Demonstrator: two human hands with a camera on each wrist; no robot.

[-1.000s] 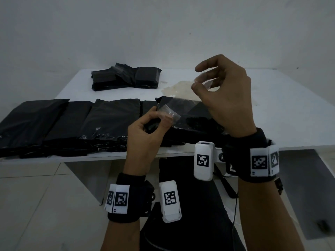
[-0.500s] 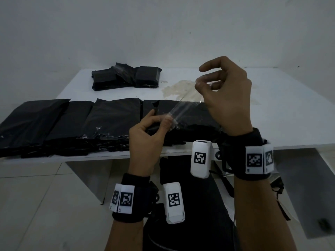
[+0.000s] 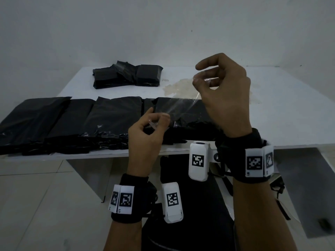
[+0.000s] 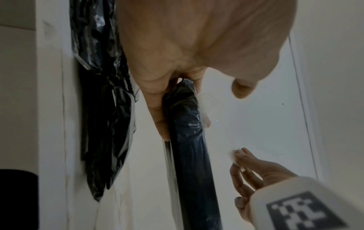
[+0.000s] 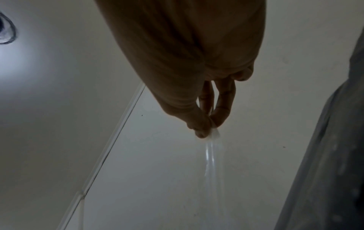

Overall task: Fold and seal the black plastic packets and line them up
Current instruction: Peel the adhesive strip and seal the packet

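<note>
A black plastic packet (image 3: 192, 115) is held just above the near table edge. My left hand (image 3: 156, 122) pinches its near left corner, and in the left wrist view the thumb and fingers of this left hand (image 4: 185, 129) clamp the packet (image 4: 191, 163) edge-on. My right hand (image 3: 196, 82) is raised above the packet and pinches the end of a clear peel-off strip (image 3: 179, 104) between thumb and fingertips. The strip stretches from that pinch down to the packet's flap. In the right wrist view the same right hand (image 5: 208, 130) pinches the strip (image 5: 210, 163).
Three flat black packets (image 3: 114, 115) (image 3: 72, 116) (image 3: 30, 116) lie side by side in a row along the near edge of the white table (image 3: 282, 109), left of the held one. A pile of folded black packets (image 3: 126, 75) sits at the back. A yellowish stain (image 3: 177, 86) marks the tabletop.
My right hand has pulled up and away from the left, so the clear strip is drawn out longer and tauter. The left hand has stayed on the packet's corner.
</note>
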